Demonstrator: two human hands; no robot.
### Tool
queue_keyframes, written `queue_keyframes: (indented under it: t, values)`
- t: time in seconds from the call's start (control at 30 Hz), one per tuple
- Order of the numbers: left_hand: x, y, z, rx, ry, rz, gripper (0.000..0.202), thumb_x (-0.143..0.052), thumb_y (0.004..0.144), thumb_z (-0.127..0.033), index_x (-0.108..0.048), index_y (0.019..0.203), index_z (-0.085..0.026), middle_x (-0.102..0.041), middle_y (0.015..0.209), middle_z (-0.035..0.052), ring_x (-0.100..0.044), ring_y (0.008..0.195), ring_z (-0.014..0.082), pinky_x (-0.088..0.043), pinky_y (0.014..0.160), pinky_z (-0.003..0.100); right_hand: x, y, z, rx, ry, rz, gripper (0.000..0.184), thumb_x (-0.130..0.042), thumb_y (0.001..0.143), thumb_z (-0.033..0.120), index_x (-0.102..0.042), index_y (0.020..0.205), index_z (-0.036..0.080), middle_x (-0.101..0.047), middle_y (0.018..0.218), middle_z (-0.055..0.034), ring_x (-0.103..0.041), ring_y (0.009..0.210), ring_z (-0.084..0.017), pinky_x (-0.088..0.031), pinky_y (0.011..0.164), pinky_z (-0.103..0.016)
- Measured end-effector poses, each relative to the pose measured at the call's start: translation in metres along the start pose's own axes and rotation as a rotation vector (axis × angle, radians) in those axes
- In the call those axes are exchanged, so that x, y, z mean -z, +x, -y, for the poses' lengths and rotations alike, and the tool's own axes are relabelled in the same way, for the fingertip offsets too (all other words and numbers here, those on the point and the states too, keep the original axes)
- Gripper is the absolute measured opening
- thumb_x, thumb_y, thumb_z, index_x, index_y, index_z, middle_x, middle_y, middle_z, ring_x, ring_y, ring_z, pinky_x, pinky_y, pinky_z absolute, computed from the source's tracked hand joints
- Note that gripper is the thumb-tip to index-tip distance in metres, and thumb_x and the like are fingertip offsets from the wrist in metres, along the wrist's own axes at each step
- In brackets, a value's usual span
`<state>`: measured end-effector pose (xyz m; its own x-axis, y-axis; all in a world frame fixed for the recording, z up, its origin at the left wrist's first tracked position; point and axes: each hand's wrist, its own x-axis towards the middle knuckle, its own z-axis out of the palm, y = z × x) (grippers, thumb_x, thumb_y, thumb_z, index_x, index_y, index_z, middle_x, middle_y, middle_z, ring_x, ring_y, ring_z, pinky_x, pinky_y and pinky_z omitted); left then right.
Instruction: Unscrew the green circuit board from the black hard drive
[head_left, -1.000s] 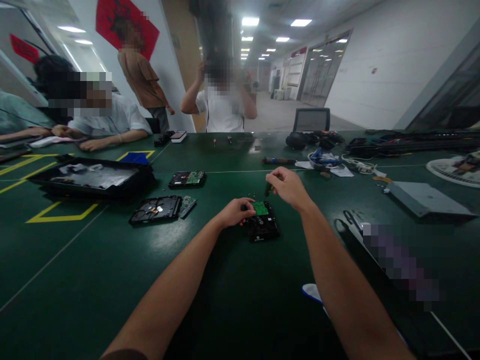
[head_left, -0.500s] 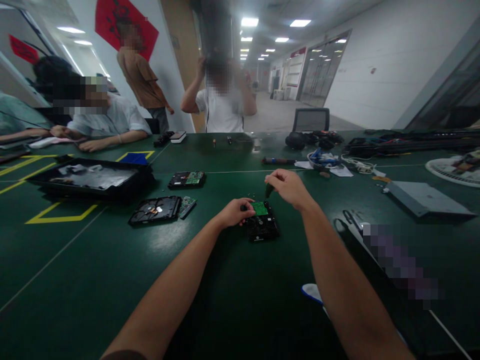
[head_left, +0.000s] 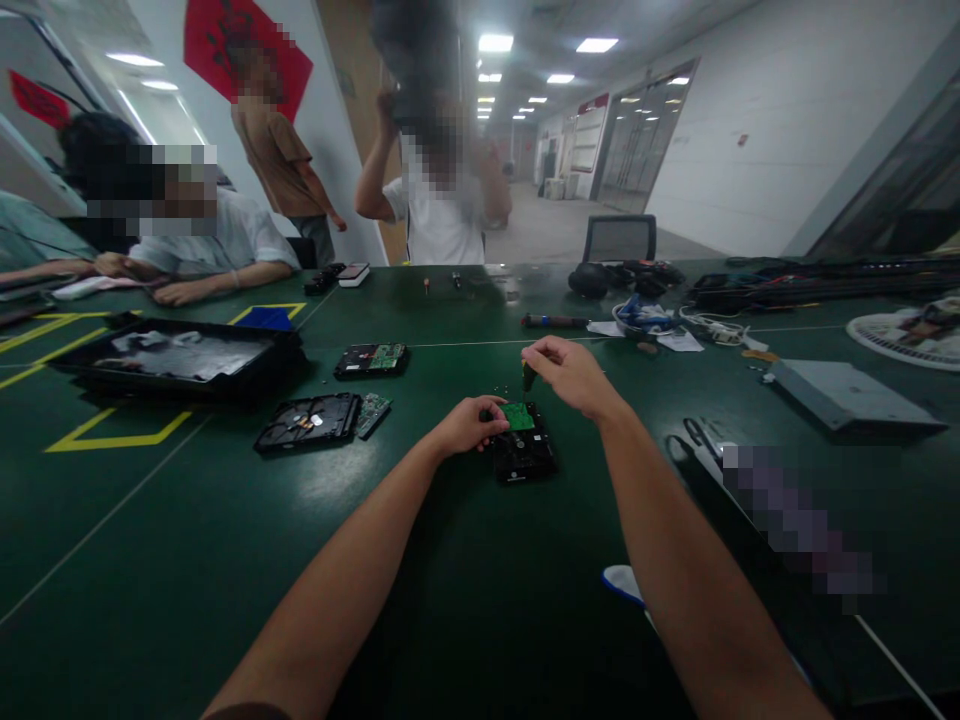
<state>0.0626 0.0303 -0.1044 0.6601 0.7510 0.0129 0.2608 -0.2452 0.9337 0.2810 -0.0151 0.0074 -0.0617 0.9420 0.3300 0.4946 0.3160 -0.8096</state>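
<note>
A black hard drive (head_left: 525, 462) lies flat on the green table in front of me, its green circuit board (head_left: 519, 416) facing up at the far end. My left hand (head_left: 471, 424) is closed on the drive's left edge, fingertips beside the board. In my right hand (head_left: 568, 374) is a small dark screwdriver (head_left: 528, 377), pinched by the handle and pointing down. Its tip is near the board's far edge; whether it touches a screw is too small to tell. Several tiny screws (head_left: 501, 389) are scattered just behind the drive.
To the left lie another hard drive (head_left: 309, 422), a loose circuit board (head_left: 373, 414), a third drive (head_left: 370, 360) and a black tray (head_left: 180, 355). A grey metal box (head_left: 855, 395) sits right, a dark-handled tool (head_left: 555, 321) behind. A person in white (head_left: 444, 215) is opposite.
My right hand has shifted slightly left, bringing the screwdriver from the board's far right corner toward the middle of its far edge. My left hand stays on the drive.
</note>
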Motion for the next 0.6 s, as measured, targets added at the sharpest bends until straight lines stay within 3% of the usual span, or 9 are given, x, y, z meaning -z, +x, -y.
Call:
queue_keyframes:
  t: [0.13, 0.33, 0.47, 0.6]
  values:
    - [0.0, 0.0001, -0.0011, 0.008, 0.008, -0.003, 0.032, -0.073, 0.085, -0.043, -0.068, 0.089, -0.012, -0.046, 0.151, 0.0174, -0.057, 0.054, 0.0035, -0.05, 0.045, 0.023, 0.0014, 0.0004, -0.0008, -0.068, -0.044, -0.065, 0.022, -0.065, 0.087, 0.042, -0.066, 0.085, 0.02, -0.071, 0.081, -0.0044, -0.059, 0.064, -0.015, -0.045, 0.059, -0.03]
    - [-0.0017, -0.0022, -0.0068, 0.015, 0.003, -0.006, 0.031, -0.072, 0.087, -0.042, -0.067, 0.089, -0.012, -0.046, 0.151, 0.0178, -0.055, 0.053, 0.0025, -0.049, 0.044, 0.022, 0.0001, -0.0025, 0.0068, -0.05, 0.108, 0.067, 0.032, -0.054, 0.095, 0.05, -0.068, 0.095, 0.022, -0.074, 0.096, -0.0063, -0.056, 0.055, -0.011, -0.044, 0.051, -0.028]
    - [-0.0022, -0.0038, -0.0093, 0.015, 0.009, -0.006, 0.031, -0.072, 0.087, -0.042, -0.066, 0.089, -0.012, -0.046, 0.151, 0.0174, -0.055, 0.053, 0.0022, -0.049, 0.045, 0.022, -0.0002, -0.0032, 0.0067, -0.061, 0.134, 0.091, 0.035, -0.052, 0.096, 0.05, -0.071, 0.104, 0.022, -0.071, 0.079, -0.0042, -0.06, 0.059, -0.014, -0.047, 0.055, -0.028]
    - [-0.0019, -0.0033, -0.0088, 0.021, 0.013, -0.011, 0.032, -0.074, 0.085, -0.043, -0.067, 0.089, -0.012, -0.047, 0.15, 0.0174, -0.056, 0.054, 0.0033, -0.049, 0.045, 0.023, 0.0019, -0.0016, 0.0051, -0.013, -0.013, 0.023, 0.03, -0.059, 0.092, 0.049, -0.071, 0.09, 0.022, -0.072, 0.082, -0.0041, -0.063, 0.07, -0.016, -0.049, 0.064, -0.03]
